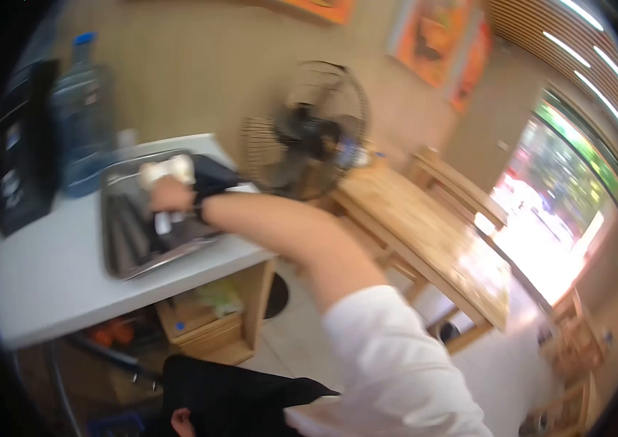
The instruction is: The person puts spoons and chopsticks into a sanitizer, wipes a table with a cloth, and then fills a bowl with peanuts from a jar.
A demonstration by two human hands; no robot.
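My right hand [170, 195] reaches over a metal tray [111, 244] on the white counter. It touches or overlaps a whitish, crumpled-looking item [178, 167] at the tray's far side; motion blur hides its fingers and any grip. Long dark items [130, 222] lie in the tray, left of the hand. A dark object [214, 175] is at the tray's right edge, beside my wrist. Only a small part of my left hand [182, 421] shows at the bottom edge, against black cloth, its fingers not readable.
The white counter [39, 269] holds a large blue-capped bottle [84, 124] and a black machine [21, 156] at left. A black fan [305, 135] stands beyond the counter. Wooden tables [411, 226] and stools are at right, and open shelves [210, 320] sit below the counter.
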